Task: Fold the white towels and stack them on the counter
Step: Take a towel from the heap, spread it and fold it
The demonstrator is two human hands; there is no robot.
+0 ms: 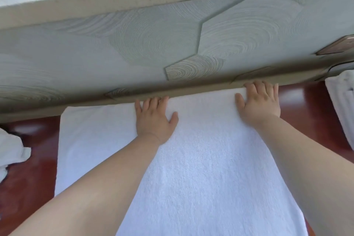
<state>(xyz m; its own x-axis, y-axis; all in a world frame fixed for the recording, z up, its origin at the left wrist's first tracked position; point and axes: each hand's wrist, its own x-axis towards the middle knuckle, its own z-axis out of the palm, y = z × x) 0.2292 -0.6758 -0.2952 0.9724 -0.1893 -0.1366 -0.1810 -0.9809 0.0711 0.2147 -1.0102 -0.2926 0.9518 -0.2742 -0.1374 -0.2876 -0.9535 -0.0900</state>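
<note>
Since the white towel (191, 174) lies spread flat on the red counter (28, 188), I'd press out wrinkles before folding. Both hands are open, palms flat at the towel's far edge: left hand (155, 119), right hand (259, 102). Probably best to keep that edge square with the wall trim (191, 90) just beyond it.
</note>
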